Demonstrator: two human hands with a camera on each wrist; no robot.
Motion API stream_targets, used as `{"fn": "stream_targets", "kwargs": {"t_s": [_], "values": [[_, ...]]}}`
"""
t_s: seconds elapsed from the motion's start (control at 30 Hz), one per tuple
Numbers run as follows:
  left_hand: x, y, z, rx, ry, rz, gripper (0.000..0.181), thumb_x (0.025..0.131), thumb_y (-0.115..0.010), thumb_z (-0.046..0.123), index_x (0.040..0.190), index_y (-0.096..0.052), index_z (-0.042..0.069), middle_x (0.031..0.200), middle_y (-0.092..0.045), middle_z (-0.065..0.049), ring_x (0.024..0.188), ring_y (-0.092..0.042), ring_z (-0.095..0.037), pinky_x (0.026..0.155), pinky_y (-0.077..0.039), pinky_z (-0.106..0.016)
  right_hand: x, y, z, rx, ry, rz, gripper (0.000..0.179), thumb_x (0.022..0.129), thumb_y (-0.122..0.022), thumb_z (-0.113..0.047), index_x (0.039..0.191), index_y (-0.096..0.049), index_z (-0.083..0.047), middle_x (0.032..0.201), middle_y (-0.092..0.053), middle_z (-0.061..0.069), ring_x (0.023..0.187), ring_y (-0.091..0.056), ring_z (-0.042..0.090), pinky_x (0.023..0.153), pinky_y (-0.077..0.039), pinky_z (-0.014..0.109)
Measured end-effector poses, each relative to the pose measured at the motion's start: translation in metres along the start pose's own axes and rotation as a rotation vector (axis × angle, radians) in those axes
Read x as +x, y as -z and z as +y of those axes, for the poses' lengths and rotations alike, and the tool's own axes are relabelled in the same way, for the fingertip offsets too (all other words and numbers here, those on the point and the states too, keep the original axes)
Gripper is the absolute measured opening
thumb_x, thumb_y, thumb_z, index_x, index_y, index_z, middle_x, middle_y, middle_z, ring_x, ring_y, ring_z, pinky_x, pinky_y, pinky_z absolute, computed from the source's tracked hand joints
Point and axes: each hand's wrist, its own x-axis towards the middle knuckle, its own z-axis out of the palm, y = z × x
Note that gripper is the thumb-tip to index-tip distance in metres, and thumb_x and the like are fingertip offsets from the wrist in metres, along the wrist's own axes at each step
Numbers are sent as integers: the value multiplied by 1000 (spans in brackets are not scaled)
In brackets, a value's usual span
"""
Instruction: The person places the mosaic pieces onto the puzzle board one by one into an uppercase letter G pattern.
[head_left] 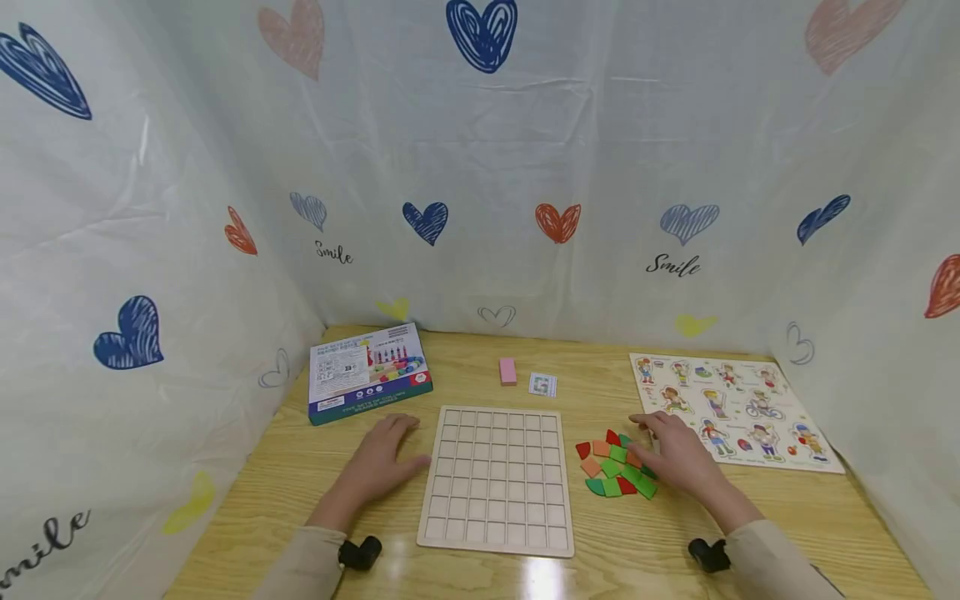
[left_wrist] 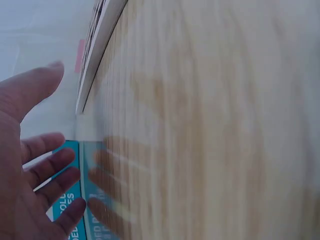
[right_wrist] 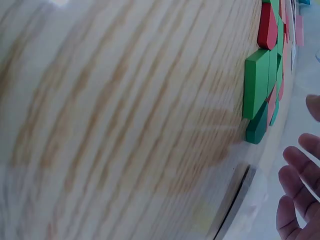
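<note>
A wooden grid board (head_left: 497,467) with rows of square cells, no piece in any of them, lies flat on the table. Left of it is my left hand (head_left: 378,462), thumb near the board's edge; in the left wrist view its fingers (left_wrist: 57,167) are spread and relaxed, holding nothing. To the board's right lies a loose cluster of flat red, orange and green pieces (head_left: 611,467), some square and some with a rounded side. My right hand (head_left: 681,457) hovers at the cluster's right side, overlapping some pieces; the right wrist view shows its fingers (right_wrist: 295,182) loosely bent with nothing between them.
At the back left lies a printed game box (head_left: 367,375). A pink block (head_left: 507,372) and a small patterned card (head_left: 542,384) sit behind the board. A picture puzzle board (head_left: 735,408) lies at the right. Heart-printed curtains (head_left: 487,167) enclose the table.
</note>
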Motion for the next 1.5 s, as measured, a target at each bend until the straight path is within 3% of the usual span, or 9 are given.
{"fn": "stream_targets", "kwargs": {"t_s": [0.07, 0.23, 0.4, 0.53, 0.67, 0.9, 1.17, 1.3, 1.5], "values": [[0, -1, 0, -27, 2, -30, 70, 91, -73, 49, 143, -55, 7, 148, -50, -16, 138, -45, -37, 116, -35, -56, 1, -1, -1, 36, -13, -16, 42, 94, -74, -21, 129, -66, 0, 106, -65, 9, 88, -58, 22, 73, -51, 43], [1, -5, -2, -74, -7, -92, 75, 87, -76, 52, 145, -54, 10, 150, -48, -14, 140, -42, -37, 117, -33, -57, 4, -4, -1, 87, -50, -36, 35, 93, -75, -16, 124, -69, 1, 101, -67, 5, 85, -57, 17, 73, -50, 40], [0, -7, -3, -123, -71, -133, 81, 86, -79, 49, 148, -50, 6, 153, -46, -16, 144, -36, -40, 120, -24, -60, 6, -8, 0, 102, -69, -48, 30, 92, -75, -14, 119, -72, -1, 98, -67, 3, 80, -55, 15, 70, -48, 38], [0, -8, -5, -122, -125, -165, 87, 86, -78, 50, 152, -45, 4, 158, -41, -16, 150, -28, -39, 123, -12, -60, 8, -10, -1, 100, -72, -57, 26, 93, -74, -13, 116, -73, -2, 96, -67, 2, 78, -53, 13, 69, -47, 37], [1, -9, -5, -96, -145, -190, 90, 87, -76, 53, 155, -42, 6, 162, -35, -15, 152, -22, -39, 123, -9, -61, 10, -12, -1, 96, -72, -63, 21, 93, -74, -12, 113, -75, -5, 95, -66, 1, 81, -55, 15, 72, -50, 38], [-1, -6, -1, -108, -142, -228, 87, 88, -75, 51, 157, -41, 9, 167, -25, -15, 154, -15, -40, 123, -4, -63, 13, -13, -1, 103, -99, -97, 15, 92, -74, -9, 106, -74, -7, 94, -65, 1, 85, -57, 18, 75, -52, 40], [-1, -3, 3, -115, -115, -253, 89, 88, -76, 51, 158, -39, 10, 168, -20, -15, 155, -10, -40, 121, 3, -65, 18, -11, -2, 168, -122, -130, 13, 93, -73, -8, 103, -64, -7, 89, -63, -1, 79, -56, 14, 69, -49, 36], [0, -1, 4, -104, -89, -261, 91, 86, -77, 51, 158, -38, 12, 168, -20, -13, 155, -7, -39, 121, 6, -64, 17, -12, -2, 166, -133, -128, 14, 93, -73, -9, 103, -63, -8, 88, -63, -1, 78, -57, 14, 70, -49, 36], [1, -3, 3, -80, -98, -252, 93, 85, -77, 54, 158, -38, 12, 168, -23, -11, 155, -8, -40, 120, 7, -65, 15, -9, 0, 179, -167, -110, 12, 94, -72, -11, 103, -68, -4, 87, -66, 0, 80, -63, 17, 74, -55, 39]]}}
